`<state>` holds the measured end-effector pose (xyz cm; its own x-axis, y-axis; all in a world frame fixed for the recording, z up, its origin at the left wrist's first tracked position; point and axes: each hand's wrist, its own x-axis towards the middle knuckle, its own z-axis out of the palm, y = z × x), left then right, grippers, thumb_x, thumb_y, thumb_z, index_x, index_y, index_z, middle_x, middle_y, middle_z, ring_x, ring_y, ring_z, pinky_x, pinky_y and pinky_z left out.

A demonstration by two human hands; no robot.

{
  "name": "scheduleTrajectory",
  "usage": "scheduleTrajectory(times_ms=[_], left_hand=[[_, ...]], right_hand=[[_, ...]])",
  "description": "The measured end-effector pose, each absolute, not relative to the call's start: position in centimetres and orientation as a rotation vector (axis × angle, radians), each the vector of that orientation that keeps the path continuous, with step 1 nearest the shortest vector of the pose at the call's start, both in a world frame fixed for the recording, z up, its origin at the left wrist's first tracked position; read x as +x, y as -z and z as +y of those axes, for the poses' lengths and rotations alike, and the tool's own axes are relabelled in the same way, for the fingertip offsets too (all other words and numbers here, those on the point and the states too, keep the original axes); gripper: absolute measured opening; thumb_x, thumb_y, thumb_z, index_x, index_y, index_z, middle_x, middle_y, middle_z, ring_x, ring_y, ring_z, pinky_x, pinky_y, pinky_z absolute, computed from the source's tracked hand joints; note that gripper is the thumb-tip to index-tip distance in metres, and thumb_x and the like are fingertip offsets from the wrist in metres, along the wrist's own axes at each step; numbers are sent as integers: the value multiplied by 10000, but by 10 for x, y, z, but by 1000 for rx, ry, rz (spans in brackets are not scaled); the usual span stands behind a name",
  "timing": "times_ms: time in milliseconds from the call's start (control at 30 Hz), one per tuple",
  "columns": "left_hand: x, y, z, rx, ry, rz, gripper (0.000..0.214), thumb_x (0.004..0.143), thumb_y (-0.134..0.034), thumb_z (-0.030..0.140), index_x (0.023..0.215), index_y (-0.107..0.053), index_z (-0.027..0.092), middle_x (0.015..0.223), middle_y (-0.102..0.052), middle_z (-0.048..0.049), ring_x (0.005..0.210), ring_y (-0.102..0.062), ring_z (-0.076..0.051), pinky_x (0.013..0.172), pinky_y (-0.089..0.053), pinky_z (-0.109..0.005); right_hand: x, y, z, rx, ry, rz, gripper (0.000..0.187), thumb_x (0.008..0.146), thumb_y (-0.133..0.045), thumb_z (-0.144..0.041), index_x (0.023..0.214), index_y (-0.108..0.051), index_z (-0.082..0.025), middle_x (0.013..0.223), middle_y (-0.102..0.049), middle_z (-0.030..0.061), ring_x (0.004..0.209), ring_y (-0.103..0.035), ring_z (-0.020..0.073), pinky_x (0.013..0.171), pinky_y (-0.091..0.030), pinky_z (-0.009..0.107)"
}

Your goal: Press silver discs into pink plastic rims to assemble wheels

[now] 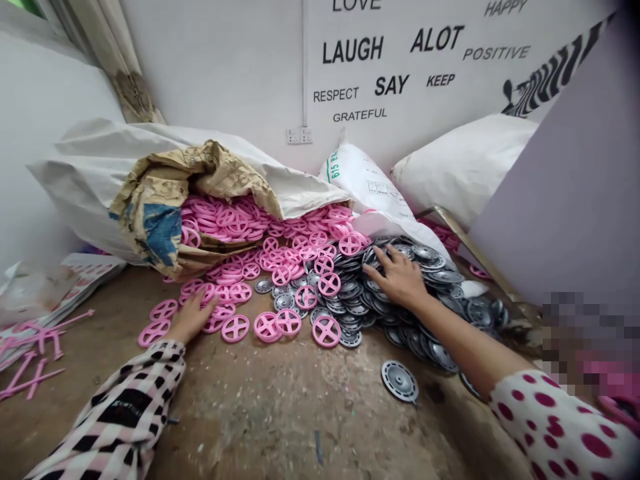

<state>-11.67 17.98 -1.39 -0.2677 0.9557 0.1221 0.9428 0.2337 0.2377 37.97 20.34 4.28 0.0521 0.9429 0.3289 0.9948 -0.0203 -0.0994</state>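
Observation:
My left hand (191, 319), in a black, white and pink checked sleeve, lies flat on the floor at the near edge of a spill of pink plastic spoked wheels (280, 267). Its fingers are stretched out and touch the wheels, gripping none. My right hand is out of view. A co-worker's hand (396, 275), in a white sleeve with red dots, reaches in from the right. It rests spread on a heap of grey hubcap discs (430, 267).
The pink wheels pour from a torn paper-and-white sack (150, 173) at the back left. White sacks (465, 160) lean on the lettered wall. One grey disc (399, 381) lies alone on the brown floor. Pink sprue sticks (35, 360) lie far left. A lilac panel (575, 200) stands right.

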Motion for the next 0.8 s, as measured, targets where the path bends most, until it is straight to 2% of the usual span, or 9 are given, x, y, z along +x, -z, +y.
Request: scheduleTrajectory(times_ms=[67,133,200,300,367,467,633,733,800], left_hand=[[-90,17,181,1953,-404,2293,718,885,-320,587,1449,-354,143,1490,-399,-148,1373,-371,-285,1089,-332,-434],[-62,17,176,2070,-367,2166,733,875,-346,595,1445,-359,134,1492,-392,-157,1380,-355,-295,1115,-284,-457],[-37,17,170,2123,-291,2082,730,878,-339,605,1429,-390,129,1476,-413,-169,1378,-351,-317,1121,-252,-505],[-13,18,160,2201,-286,1995,662,898,-322,592,1411,-432,189,1440,-468,-146,1360,-380,-314,1111,-253,-537],[-8,22,157,2226,-319,1999,622,912,-313,575,1390,-466,207,1432,-475,-147,1341,-404,-318,1097,-273,-548],[-10,32,156,2296,-412,2034,565,930,-318,530,1351,-517,210,1423,-473,-155,1308,-439,-307,1081,-319,-501],[-15,45,155,2308,-514,2082,512,953,-297,469,1364,-492,233,1471,-415,-137,1356,-378,-294,1085,-317,-509],[-14,47,153,2259,-538,2099,531,958,-270,466,1410,-428,235,1489,-394,-127,1376,-351,-279,1104,-300,-504],[-13,49,152,2254,-568,2085,535,959,-267,469,1414,-420,233,1475,-415,-125,1368,-362,-274,1116,-287,-501]], right_hand=[[363,-39,206,-1968,207,-2026,719,882,-294,-712,1483,-305,-318,1556,-229,114,1316,-370,370,1027,-323,556],[347,-35,207,-1922,181,-2100,719,860,-320,-735,1466,-334,-348,1563,-206,107,1283,-394,392,1006,-322,582],[333,-32,206,-1891,151,-2165,717,841,-347,-747,1457,-339,-380,1564,-206,96,1290,-361,421,994,-301,621],[318,-31,200,-1807,91,-2264,723,833,-380,-743,1464,-314,-396,1534,-287,83,1309,-304,441,995,-286,633],[308,-32,195,-1717,38,-2357,734,839,-394,-726,1474,-306,-369,1516,-322,91,1293,-329,426,1004,-298,603],[287,-32,186,-1525,-41,-2523,722,870,-390,-681,1492,-274,-335,1540,-268,116,1275,-381,379,988,-362,523],[251,-38,184,-1362,52,-2657,663,907,-306,-668,1497,-226,-374,1553,-251,99,1216,-475,354,932,-420,479],[238,-52,199,-1368,142,-2634,576,962,-279,-552,1489,-271,-322,1441,-427,109,1047,-591,268,854,-460,369],[233,-66,217,-1433,187,-2585,494,984,-283,-435,1424,-409,-249,1280,-554,117,1010,-594,241,845,-453,326]])
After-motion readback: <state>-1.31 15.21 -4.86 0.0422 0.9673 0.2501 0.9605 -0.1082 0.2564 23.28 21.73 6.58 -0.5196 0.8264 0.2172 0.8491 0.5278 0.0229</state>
